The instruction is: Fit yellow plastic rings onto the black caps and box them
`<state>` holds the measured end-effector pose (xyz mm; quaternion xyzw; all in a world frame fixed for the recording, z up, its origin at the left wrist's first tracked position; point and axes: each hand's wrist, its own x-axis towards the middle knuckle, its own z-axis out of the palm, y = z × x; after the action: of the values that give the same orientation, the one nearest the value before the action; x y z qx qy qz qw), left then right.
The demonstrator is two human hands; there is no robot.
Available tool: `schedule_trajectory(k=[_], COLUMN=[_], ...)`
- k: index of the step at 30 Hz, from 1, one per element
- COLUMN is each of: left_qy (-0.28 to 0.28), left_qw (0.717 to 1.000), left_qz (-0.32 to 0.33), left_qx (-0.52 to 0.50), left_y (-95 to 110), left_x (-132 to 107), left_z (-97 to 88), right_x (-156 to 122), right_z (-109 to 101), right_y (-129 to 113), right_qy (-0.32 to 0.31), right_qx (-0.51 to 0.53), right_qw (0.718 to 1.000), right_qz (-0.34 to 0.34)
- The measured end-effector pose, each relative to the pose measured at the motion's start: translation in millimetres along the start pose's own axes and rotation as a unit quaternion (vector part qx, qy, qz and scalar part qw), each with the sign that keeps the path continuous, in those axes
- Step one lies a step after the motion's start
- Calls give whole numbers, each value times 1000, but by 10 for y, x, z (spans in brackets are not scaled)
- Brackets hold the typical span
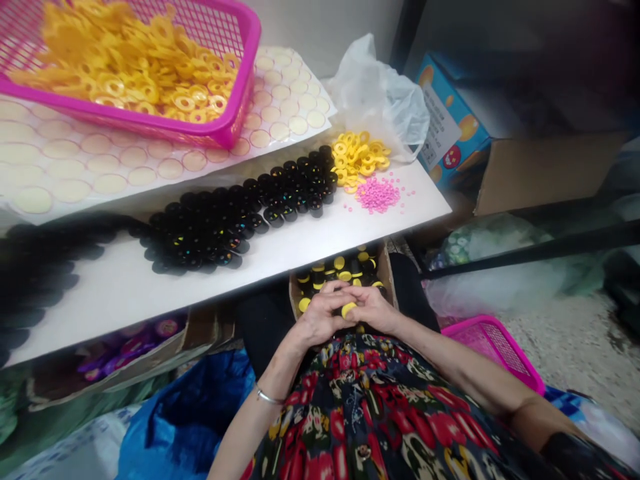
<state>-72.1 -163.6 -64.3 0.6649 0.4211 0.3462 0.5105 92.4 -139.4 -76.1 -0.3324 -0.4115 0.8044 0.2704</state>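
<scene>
Yellow disc (349, 310), one, between two hands (319, 316) (375, 310)

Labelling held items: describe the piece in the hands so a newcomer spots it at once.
Find the white tabletop, then the open cardboard box below its front edge, holding yellow-topped black pieces. Over the box's near end, the left hand and right hand meet. The round yellow-faced piece is the one held between them; its neighbours lie in the box.
</scene>
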Motion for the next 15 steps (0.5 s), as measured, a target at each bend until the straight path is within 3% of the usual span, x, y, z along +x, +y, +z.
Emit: schedule_trajectory(k=[5, 11, 15], left_qy=[57, 76, 177], left_qw=[996, 995, 980], left_qz=[-22, 64, 84], left_qx=[-69, -5, 26], left_y=[0, 111, 213], left_x=[-56, -3, 28], left_z=[-14, 26, 94], right_x=[-36, -86, -105], right_z=[-55, 27, 62], right_y=[-71, -283, -268], right_qy=[-54, -50, -56], right_qx=[49, 55, 83], right_qw=[997, 997, 995], right_qz=[32, 2, 10])
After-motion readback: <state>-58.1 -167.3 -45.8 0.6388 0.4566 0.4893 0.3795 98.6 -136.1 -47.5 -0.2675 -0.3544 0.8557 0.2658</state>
